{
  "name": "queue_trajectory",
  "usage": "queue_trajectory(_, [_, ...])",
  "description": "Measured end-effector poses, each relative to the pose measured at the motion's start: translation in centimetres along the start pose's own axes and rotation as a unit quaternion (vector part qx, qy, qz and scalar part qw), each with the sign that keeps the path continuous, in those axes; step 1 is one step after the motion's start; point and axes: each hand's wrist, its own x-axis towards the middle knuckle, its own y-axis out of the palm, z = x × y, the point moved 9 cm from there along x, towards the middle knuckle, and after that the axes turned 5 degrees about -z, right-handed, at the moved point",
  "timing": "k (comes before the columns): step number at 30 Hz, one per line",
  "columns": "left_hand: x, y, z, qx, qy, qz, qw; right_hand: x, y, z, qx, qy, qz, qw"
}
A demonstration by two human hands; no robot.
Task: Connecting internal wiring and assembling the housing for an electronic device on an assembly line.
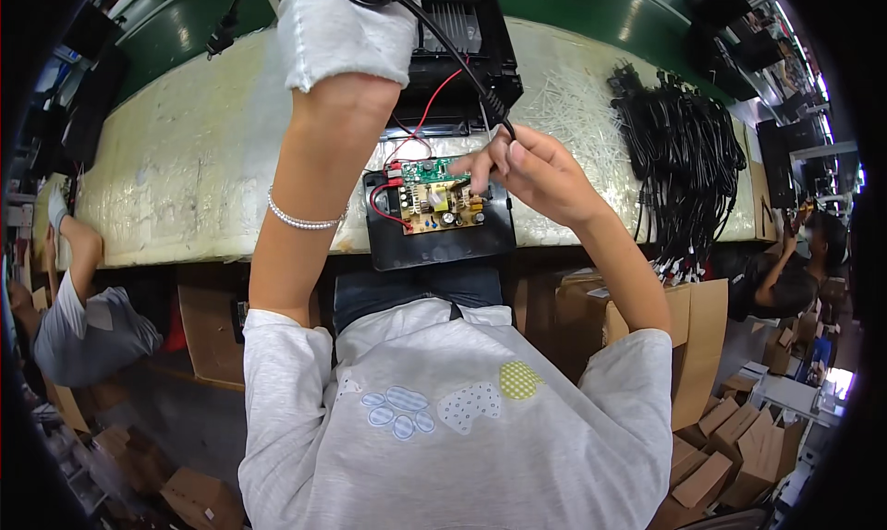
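Observation:
A black power cable runs down from the top edge to my right hand, whose closed fingers grip it near its ribbed sleeve. Just below those fingers lies a circuit board, part green and part tan, on a black plate. Red wires lead from the board up toward a black housing with metal fins. Stretched far forward, my left hand wears a white cloth glove or cover. Cable loops lie at its upper end, where its fingers are hidden or cut off.
A pile of black cables covers the bench's right part, beside scattered thin white strips. A plug hangs at the upper left. Cardboard boxes stand below the bench edge. Other people sit at far left and far right.

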Motion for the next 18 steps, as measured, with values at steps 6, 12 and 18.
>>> queue_trajectory(6, [2.8,-1.0,-4.3,0.01,0.09,-0.05,0.995,-1.2,0.7,-3.6,-0.093,0.112,0.075,0.987])
queue_trajectory(12, [3.2,-1.3,-2.5,0.072,0.073,0.032,0.994,-0.9,-0.5,-3.3,-0.164,0.078,0.044,0.982])
queue_trajectory(18, [0.0,3.7,3.3,-0.044,-0.143,0.206,0.967,-0.4,-4.2,-2.2,-0.447,0.019,-0.088,0.89])
